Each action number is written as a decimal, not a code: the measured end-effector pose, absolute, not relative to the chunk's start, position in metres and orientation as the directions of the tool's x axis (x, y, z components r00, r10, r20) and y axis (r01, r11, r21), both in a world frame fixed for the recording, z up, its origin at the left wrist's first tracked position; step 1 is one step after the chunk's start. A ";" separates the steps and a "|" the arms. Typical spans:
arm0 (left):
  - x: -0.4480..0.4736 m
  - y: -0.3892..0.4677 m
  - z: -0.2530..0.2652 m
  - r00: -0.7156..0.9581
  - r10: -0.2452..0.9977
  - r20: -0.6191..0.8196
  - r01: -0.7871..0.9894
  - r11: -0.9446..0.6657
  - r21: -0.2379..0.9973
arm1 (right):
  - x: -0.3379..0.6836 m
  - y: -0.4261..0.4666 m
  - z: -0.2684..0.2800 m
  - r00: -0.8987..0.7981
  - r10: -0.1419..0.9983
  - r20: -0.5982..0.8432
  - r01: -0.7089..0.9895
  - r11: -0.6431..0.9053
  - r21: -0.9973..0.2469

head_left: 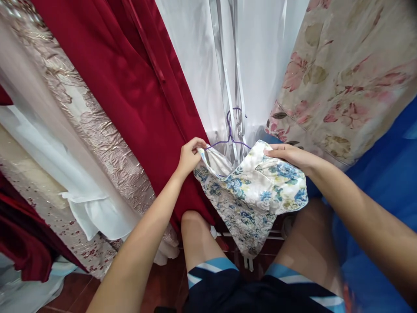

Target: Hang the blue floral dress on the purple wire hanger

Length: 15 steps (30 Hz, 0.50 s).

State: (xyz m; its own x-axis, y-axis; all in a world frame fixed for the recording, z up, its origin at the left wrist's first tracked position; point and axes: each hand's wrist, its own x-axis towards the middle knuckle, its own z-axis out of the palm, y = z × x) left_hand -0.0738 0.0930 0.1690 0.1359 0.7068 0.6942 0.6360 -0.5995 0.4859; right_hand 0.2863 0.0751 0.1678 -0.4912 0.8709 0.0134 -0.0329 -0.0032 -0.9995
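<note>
A white dress with blue flowers [247, 200] hangs in front of me on a purple hanger [230, 138], its neckline facing up. My left hand [191, 157] pinches the dress's left shoulder by the hanger's end. On the other side, my right hand [288, 154] grips the right shoulder, thumb on top and fingers hidden behind the cloth. The hanger's hook sits among white ribbons [224, 65] that hang down from above. Below, the dress narrows to a point between my knees.
Long gowns surround me: a dark red one [130, 87] and a pinkish textured one [100, 130] to the left, white fabric [189, 48] behind, a floral one [345, 82] and blue cloth [368, 208] to the right. Reddish floor tiles [166, 282] show below.
</note>
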 end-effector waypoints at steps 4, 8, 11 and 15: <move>-0.079 0.099 0.166 0.000 0.765 0.644 0.594 -0.519 0.615 | 0.299 0.065 0.139 -0.158 0.936 0.313 0.121 0.333 -0.935; -0.085 0.090 0.148 0.033 0.839 0.543 0.582 -0.458 0.672 | 0.307 0.030 0.095 0.003 0.831 0.556 0.347 0.521 -0.780; -0.080 0.073 0.146 0.000 0.756 0.655 0.621 -0.513 0.593 | 0.305 0.011 0.089 0.081 0.799 0.595 0.378 0.528 -0.760; -0.082 0.053 0.157 -0.067 0.667 0.742 0.701 -0.497 0.511 | 0.293 0.011 0.134 0.161 0.729 0.665 0.339 0.592 -0.731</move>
